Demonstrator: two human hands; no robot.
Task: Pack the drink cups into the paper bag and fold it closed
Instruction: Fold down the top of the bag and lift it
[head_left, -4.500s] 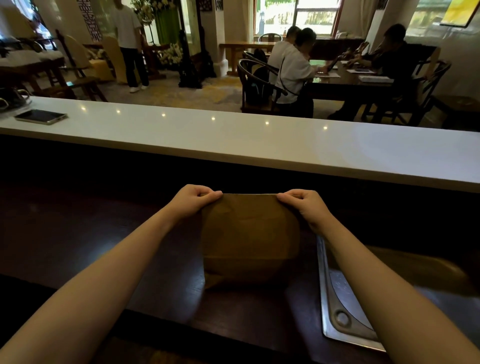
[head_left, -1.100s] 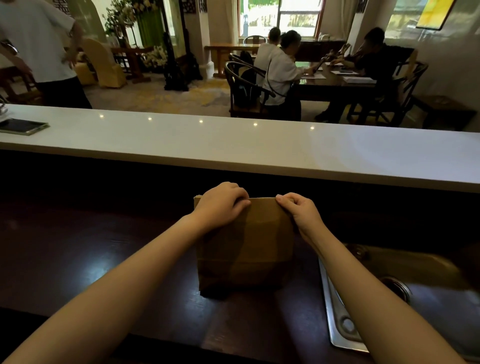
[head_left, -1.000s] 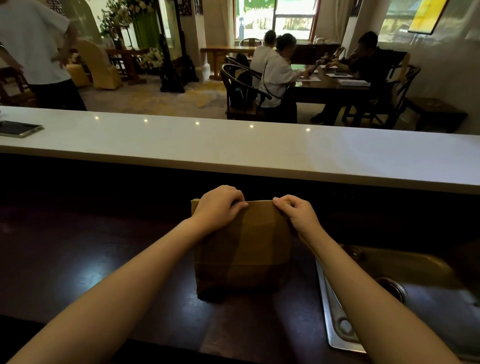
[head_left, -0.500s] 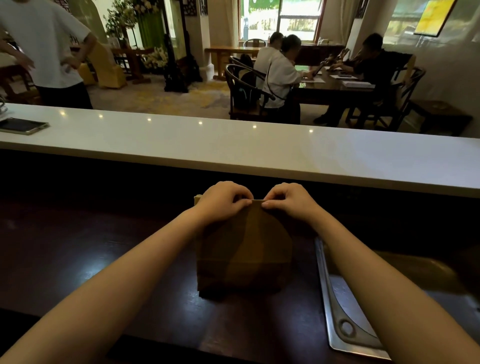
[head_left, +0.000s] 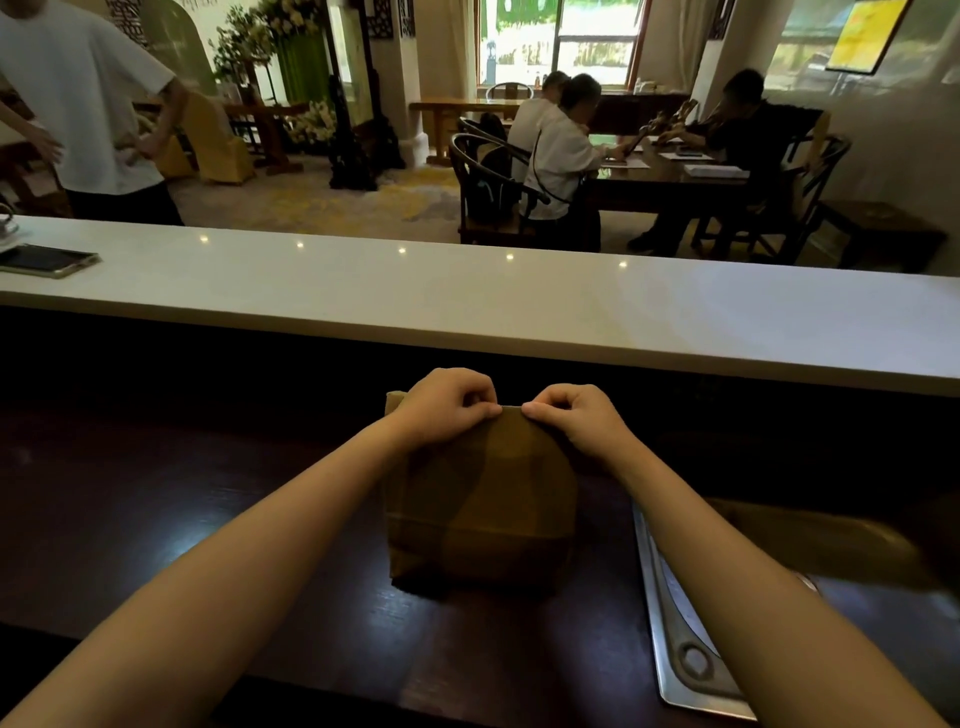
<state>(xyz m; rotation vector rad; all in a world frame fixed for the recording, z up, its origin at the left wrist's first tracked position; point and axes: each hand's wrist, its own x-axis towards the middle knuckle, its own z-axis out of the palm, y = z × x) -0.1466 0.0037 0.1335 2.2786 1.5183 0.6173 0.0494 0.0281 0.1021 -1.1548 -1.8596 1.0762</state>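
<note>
A brown paper bag (head_left: 480, 509) stands upright on the dark wooden counter (head_left: 156, 509), its top folded over. My left hand (head_left: 449, 402) pinches the folded top edge left of its middle. My right hand (head_left: 576, 413) pinches the same edge just right of the middle, thumbs nearly touching. No drink cups are visible; the bag's inside is hidden.
A steel sink (head_left: 685, 649) lies right of the bag. A raised white bar top (head_left: 519, 306) runs behind, with a phone (head_left: 44, 260) at its left end. A person in a white shirt (head_left: 88, 104) stands beyond it; several people sit at a table (head_left: 665, 176).
My hands have slid from the bag's top corners toward the middle of the folded edge. The person in the white shirt has walked up to the bar at the left.
</note>
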